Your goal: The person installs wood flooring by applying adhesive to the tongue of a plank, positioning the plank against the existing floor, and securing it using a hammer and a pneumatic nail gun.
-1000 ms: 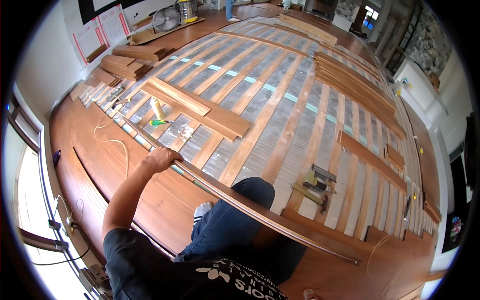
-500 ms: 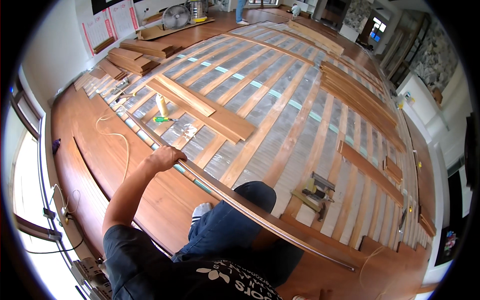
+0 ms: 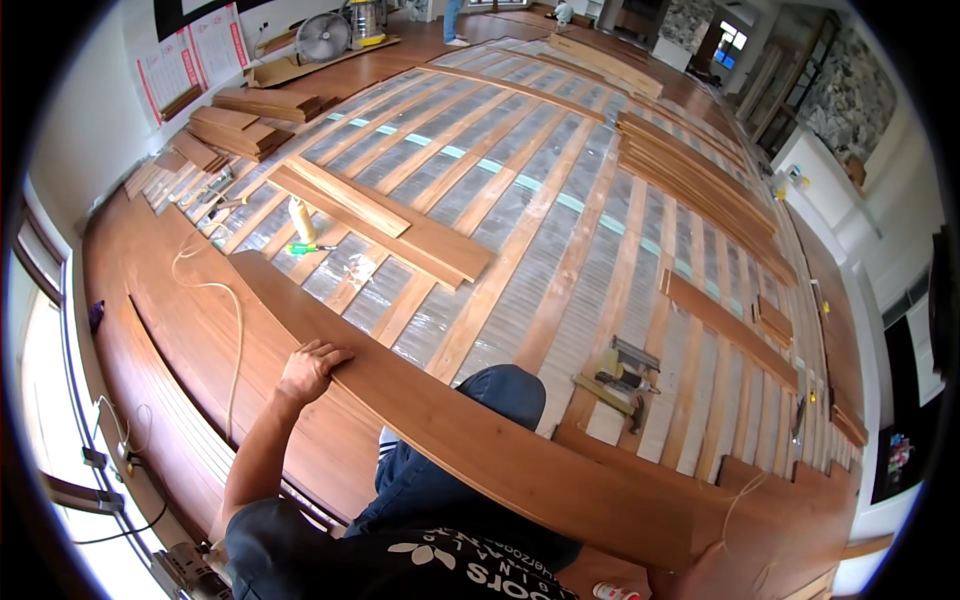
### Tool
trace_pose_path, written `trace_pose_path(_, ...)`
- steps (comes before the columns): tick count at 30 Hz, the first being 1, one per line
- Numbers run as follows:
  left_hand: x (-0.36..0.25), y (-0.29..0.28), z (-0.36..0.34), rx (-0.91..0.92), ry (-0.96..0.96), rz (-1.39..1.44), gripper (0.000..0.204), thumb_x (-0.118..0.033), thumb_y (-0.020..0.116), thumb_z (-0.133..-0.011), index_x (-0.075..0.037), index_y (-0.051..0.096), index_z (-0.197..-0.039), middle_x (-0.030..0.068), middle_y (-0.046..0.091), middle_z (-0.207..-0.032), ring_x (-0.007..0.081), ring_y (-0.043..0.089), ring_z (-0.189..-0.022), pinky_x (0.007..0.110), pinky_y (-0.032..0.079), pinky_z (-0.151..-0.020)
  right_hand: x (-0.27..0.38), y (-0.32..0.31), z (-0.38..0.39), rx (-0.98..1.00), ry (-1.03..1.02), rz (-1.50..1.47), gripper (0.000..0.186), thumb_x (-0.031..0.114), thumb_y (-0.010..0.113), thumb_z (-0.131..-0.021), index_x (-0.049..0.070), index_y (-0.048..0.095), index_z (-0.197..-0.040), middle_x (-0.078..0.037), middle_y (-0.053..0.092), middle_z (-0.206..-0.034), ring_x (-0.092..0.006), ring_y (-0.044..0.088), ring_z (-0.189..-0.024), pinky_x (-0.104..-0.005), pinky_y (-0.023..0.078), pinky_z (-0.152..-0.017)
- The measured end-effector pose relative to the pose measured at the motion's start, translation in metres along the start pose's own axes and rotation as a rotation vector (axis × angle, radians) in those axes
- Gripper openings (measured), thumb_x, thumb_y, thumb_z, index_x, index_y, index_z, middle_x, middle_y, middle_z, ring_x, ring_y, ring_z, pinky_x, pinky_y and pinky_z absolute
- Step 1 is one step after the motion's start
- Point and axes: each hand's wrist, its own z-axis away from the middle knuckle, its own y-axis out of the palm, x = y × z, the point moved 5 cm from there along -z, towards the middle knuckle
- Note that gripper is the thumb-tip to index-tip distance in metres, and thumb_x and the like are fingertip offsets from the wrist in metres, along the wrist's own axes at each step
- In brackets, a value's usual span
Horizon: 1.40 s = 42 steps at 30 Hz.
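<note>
A long brown floorboard (image 3: 440, 405) lies slantwise across my lap and raised knee, its broad face turned up. My left hand (image 3: 316, 370) is closed over the board's near long edge, left of its middle. At the board's right end is a small skin-toned patch that may be part of my right hand; its fingers cannot be made out. Beyond my knee a nail gun (image 3: 628, 368) rests on the battens, with a hammer (image 3: 636, 412) beside it. Past the board's left half stand a cream squeeze bottle (image 3: 301, 218) and a green-handled tool (image 3: 303, 248).
Wooden battens (image 3: 520, 255) run over silvery sheeting. Loose planks (image 3: 400, 235) lie across them, with a plank stack (image 3: 700, 190) at right and more piles (image 3: 235, 130) at far left. A cord (image 3: 238, 360) snakes over the laid floor (image 3: 160, 270). A person (image 3: 452, 25) stands far off.
The floorboard has turned from edge-on to showing its broad face, and its left end has come nearer. My left hand stays on its edge. The view has shifted slightly.
</note>
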Motion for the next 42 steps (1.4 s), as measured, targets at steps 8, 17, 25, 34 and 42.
trace_pose_path(8, -0.004, 0.001, 0.0, -0.095, -0.011, 0.004, 0.041, 0.005, 0.064, -0.078, -0.012, 0.073, -0.114, 0.0039, 0.073, -0.121, 0.0283, 0.066, -0.115, 0.042, 0.054, -0.098, 0.055, 0.07, 0.03, -0.25, -0.015, 0.844, 0.08, 0.066, 0.066, -0.093, 0.008, 0.052, -0.147, -0.012, 0.057, -0.146, -0.0303, 0.06, -0.122, -0.046, 0.057, -0.089)
trace_pose_path(17, -0.001, -0.01, -0.087, -0.143, -0.007, 0.161, 0.052, 0.009, 0.06, -0.079, -0.015, 0.069, -0.124, 0.0078, 0.068, -0.116, 0.0317, 0.061, -0.113, 0.044, 0.049, -0.099, 0.14, 0.213, -0.062, 0.237, -0.145, 0.164, 0.038, 0.027, 0.079, -0.091, 0.009, 0.066, -0.122, -0.004, 0.07, -0.122, -0.0206, 0.067, -0.111, -0.0357, 0.057, -0.093)
trace_pose_path(25, 0.005, 0.025, -0.139, -0.142, -0.079, 0.139, 0.055, 0.008, 0.06, -0.08, -0.015, 0.066, -0.131, 0.0087, 0.064, -0.127, 0.034, 0.057, -0.122, 0.046, 0.046, -0.107, 0.144, 0.301, -0.163, 0.42, -0.109, 0.288, 0.027, 0.029, 0.079, -0.09, 0.015, 0.067, -0.109, -0.001, 0.073, -0.108, -0.0165, 0.07, -0.103, -0.0321, 0.058, -0.081)
trace_pose_path(34, 0.016, 0.125, -0.127, 0.361, 0.034, 0.425, 0.078, -0.064, 0.072, -0.088, -0.014, 0.056, -0.146, 0.0171, 0.046, -0.155, 0.0398, 0.042, -0.144, 0.052, 0.034, -0.118, 0.049, 0.117, -0.287, 0.275, 0.072, 0.278, 0.039, 0.025, 0.072, -0.089, 0.012, 0.067, -0.125, -0.003, 0.07, -0.118, -0.0203, 0.066, -0.106, -0.035, 0.055, -0.086)
trace_pose_path(42, 0.062, 0.191, -0.166, 0.403, 0.004, 0.253, 0.071, -0.07, 0.045, -0.101, -0.008, 0.07, -0.125, 0.0188, 0.07, -0.125, 0.04, 0.064, -0.12, 0.051, 0.049, -0.104, -0.036, 0.067, -0.228, 0.328, 0.229, 0.271, 0.057, 0.022, 0.066, -0.092, 0.007, 0.054, -0.145, -0.01, 0.061, -0.138, -0.0291, 0.058, -0.125, -0.0418, 0.047, -0.105)
